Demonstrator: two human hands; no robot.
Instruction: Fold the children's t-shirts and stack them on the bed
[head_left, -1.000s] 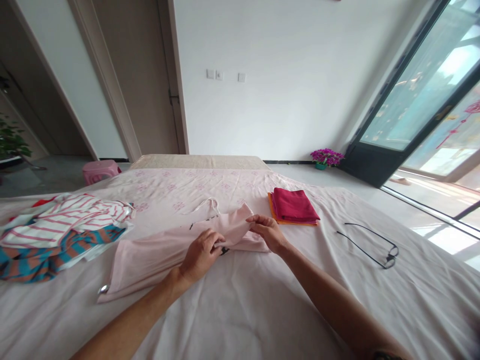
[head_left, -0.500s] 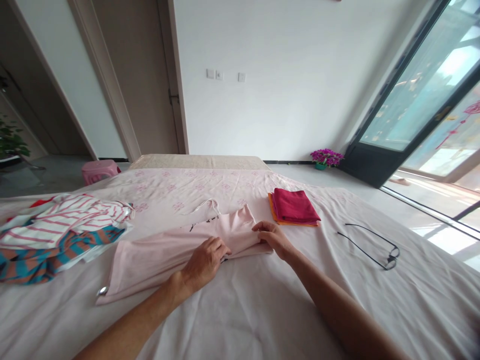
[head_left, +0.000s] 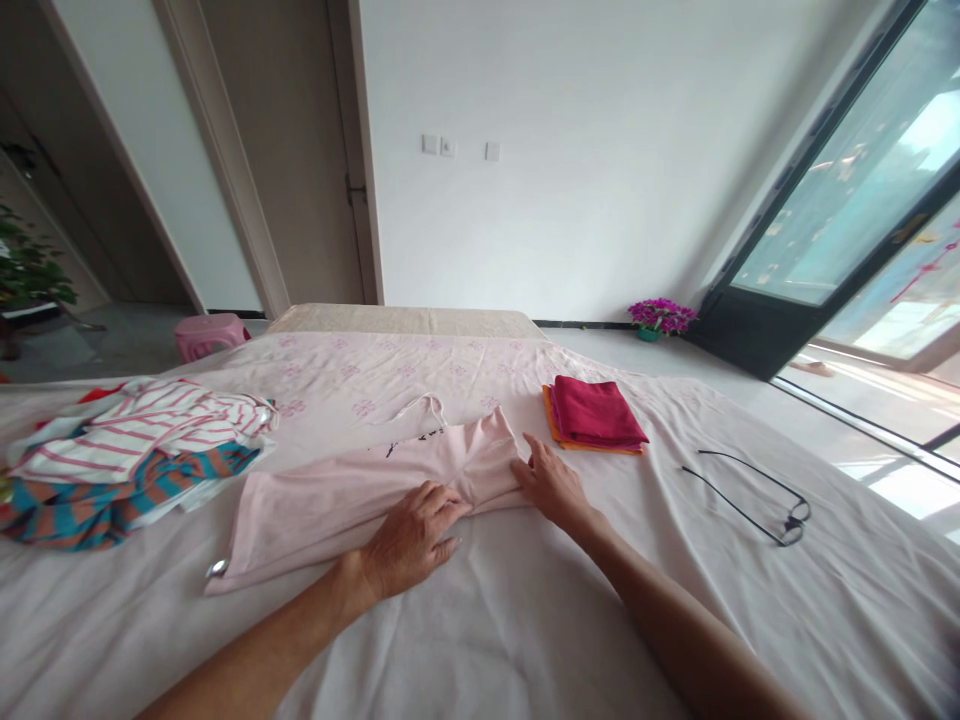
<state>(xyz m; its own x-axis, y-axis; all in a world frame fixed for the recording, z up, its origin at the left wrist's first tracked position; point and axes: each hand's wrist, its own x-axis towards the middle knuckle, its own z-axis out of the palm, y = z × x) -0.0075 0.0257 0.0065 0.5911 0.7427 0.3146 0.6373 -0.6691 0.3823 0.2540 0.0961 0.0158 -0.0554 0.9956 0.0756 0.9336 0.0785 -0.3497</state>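
A pale pink garment [head_left: 322, 510] lies folded into a long strip across the sheet. It has black lettering along its far edge, a thin white cord [head_left: 427, 400] beyond it and a shiny round piece [head_left: 216, 569] at the near left corner. My left hand [head_left: 412, 540] rests on its near edge around the middle, fingers stretched out and thumb apart. At the garment's right end is my right hand [head_left: 553, 482], its fingers spread and the tips touching the cloth. Neither hand grips the fabric.
Folded red cloth [head_left: 600, 412] sits on orange cloth [head_left: 553, 425] to the right, with eyeglasses [head_left: 793, 522] farther right. A heap of striped clothes [head_left: 142, 440] lies at left. Past the bed [head_left: 465, 620] stand a pink stool [head_left: 210, 335] and purple flowers [head_left: 661, 315].
My right hand has loosened its pinch on the garment's right end, and its fingers have spread. My left hand has flattened out on the near edge. The view has shifted slightly.
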